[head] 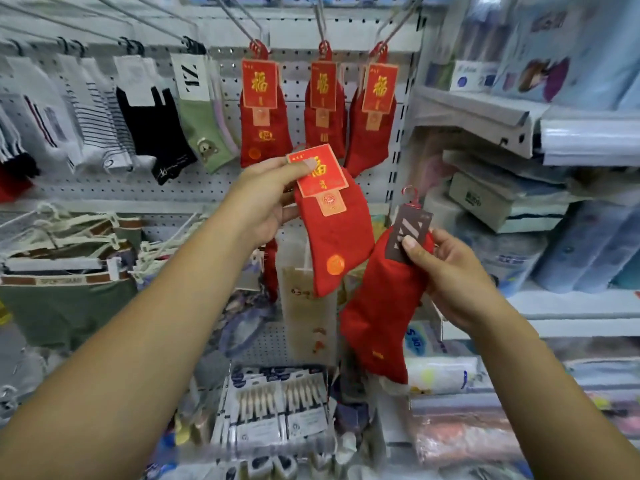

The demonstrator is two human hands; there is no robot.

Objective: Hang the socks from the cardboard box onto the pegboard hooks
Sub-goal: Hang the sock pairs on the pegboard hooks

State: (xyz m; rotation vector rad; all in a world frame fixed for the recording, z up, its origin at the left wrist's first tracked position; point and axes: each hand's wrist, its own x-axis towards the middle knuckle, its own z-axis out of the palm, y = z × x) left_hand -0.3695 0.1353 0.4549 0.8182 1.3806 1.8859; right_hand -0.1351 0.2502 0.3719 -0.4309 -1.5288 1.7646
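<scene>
The left hand (266,199) pinches the red card (322,171) of a red sock pair (337,244), thumb across its top left corner; the card bears a gold 福. The right hand (450,271) grips the grey striped label (410,233) of a second red sock pair (381,306), lower and to the right, the two pairs just apart. Above them three matching red pairs (265,133) hang from pegboard hooks (242,26) at the white pegboard's (138,188) right edge, close beside the shelf unit (485,109). A bare strip of board shows beneath the hung row. Further left hangs a green bear sock (204,133) under a white "ZL" card.
</scene>
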